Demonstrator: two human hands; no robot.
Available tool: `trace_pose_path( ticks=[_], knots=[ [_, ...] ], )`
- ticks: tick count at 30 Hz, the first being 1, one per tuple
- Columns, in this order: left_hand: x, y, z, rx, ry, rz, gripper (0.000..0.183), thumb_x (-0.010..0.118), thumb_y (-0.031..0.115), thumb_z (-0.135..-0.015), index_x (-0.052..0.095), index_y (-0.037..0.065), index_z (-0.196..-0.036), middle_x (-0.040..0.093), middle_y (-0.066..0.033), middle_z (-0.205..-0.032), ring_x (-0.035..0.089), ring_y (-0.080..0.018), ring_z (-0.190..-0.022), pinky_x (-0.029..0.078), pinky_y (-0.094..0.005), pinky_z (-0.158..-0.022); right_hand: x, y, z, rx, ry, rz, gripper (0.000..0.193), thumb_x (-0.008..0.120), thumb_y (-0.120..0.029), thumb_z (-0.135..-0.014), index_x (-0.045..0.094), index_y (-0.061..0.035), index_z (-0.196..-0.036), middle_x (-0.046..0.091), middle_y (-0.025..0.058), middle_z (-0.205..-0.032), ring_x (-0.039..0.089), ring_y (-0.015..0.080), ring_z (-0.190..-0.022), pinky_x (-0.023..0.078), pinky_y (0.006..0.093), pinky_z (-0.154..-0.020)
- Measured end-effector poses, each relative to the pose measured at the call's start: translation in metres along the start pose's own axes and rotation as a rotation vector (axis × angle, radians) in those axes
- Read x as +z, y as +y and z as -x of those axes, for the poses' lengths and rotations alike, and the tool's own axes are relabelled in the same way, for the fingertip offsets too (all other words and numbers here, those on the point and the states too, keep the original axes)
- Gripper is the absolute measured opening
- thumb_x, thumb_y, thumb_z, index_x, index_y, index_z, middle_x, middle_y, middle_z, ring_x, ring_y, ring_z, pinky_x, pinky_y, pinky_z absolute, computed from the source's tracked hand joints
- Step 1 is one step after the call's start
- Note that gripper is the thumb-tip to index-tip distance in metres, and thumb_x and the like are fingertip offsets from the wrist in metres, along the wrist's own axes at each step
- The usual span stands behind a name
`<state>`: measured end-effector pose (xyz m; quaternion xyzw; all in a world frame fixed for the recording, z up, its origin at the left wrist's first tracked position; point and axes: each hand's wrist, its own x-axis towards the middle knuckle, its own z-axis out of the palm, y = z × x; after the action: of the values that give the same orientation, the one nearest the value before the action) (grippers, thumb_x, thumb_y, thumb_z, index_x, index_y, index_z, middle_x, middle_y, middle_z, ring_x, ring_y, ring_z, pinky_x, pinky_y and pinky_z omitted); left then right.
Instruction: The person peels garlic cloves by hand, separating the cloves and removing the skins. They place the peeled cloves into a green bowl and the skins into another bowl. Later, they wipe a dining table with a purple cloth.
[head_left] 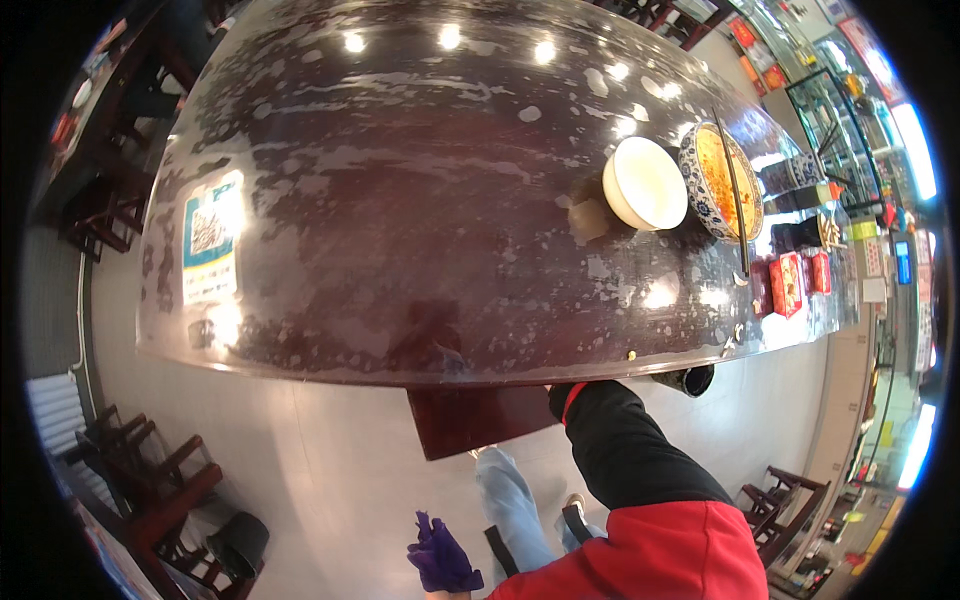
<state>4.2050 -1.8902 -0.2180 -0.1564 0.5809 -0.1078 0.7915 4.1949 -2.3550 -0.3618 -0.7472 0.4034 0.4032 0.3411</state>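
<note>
At the bottom of the view, a bunched purple cloth (pixel 440 556) is in my left hand (pixel 450 595); only a bit of the wrist shows below it, and the fingers are hidden. My right arm, in a black sleeve and red vest, reaches up to the near edge of the dark, glossy table (pixel 420 230). Beneath that edge my right hand (pixel 556 399) goes out of sight, with little more than the wrist visible. Nearest to it is a dark red wooden seat or board (pixel 480 422) jutting from under the table.
A white bowl (pixel 644 184) and a patterned bowl (pixel 708 190) of orange-red food, chopsticks across it, stand on the table's right. Beyond are red packets (pixel 786 285) and a toothpick holder (pixel 800 235). Scraps lie near the edge. A black bin (pixel 690 380) and wooden chairs (pixel 160 490) stand below.
</note>
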Motion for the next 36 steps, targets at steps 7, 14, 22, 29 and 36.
trace_pose_path(
  ticks=[7,14,22,29,36],
  knots=[
    [-0.003,-0.014,-0.031,-0.338,-0.001,-0.478,0.048,0.062,0.023,-0.084,0.053,0.001,-0.125,0.062,-0.0131,-0.108,0.044,-0.0135,-0.066,0.041,-0.0277,-0.066,-0.108,0.02,-0.048,0.062,0.292,-0.05,0.07,0.037,-0.06,-0.09,0.06,0.0008,-0.116,0.063,0.016,-0.114,0.059,0.0279,-0.105,0.044,0.0395,-0.09],
    [0.036,-0.171,0.002,-0.633,-0.088,-1.226,0.044,0.057,0.033,-0.091,0.052,0.006,-0.126,0.052,-0.0022,-0.089,0.048,-0.0144,-0.08,0.041,-0.0279,-0.071,-0.059,-0.017,0.116,-0.33,0.098,0.217,0.058,0.046,-0.052,-0.092,0.06,-0.0002,-0.114,0.067,0.0131,-0.106,0.063,0.0229,-0.097,0.048,0.0369,-0.083],
    [0.024,-0.326,0.074,-0.535,0.053,-1.811,0.041,0.054,0.026,-0.094,0.051,0.007,-0.13,0.061,-0.0081,-0.115,0.059,-0.0243,-0.105,0.047,-0.038,-0.093,-0.096,0.188,0.41,-0.258,0.162,-1.552,0.038,0.048,-0.04,-0.096,0.063,-0.0058,-0.104,0.07,0.0071,-0.082,0.06,0.0102,-0.057,0.046,0.0241,-0.052],
    [0.009,-0.433,0.131,-0.468,-0.114,-2.209,0.043,0.05,0.032,-0.096,0.052,0.003,-0.128,0.06,-0.0095,-0.119,0.059,-0.0222,-0.107,0.047,-0.035,-0.092,-0.171,0.335,0.401,0.023,0.867,-2.185,0.05,0.059,-0.048,-0.089,0.05,-0.0042,-0.112,0.068,0.0149,-0.094,0.063,0.0139,-0.059,0.045,0.0222,-0.048],
    [-0.001,-0.526,0.221,-0.243,-0.178,-2.422,0.045,0.05,0.034,-0.096,0.052,0.001,-0.127,0.061,-0.0091,-0.117,0.061,-0.0203,-0.103,0.049,-0.0333,-0.089,-0.182,0.4,0.371,-0.007,0.743,-2.187,0.024,0.059,-0.027,-0.091,0.054,-0.0049,-0.1,0.069,0.0151,-0.084,0.062,0.016,-0.057,0.044,0.0247,-0.046]
  ],
)
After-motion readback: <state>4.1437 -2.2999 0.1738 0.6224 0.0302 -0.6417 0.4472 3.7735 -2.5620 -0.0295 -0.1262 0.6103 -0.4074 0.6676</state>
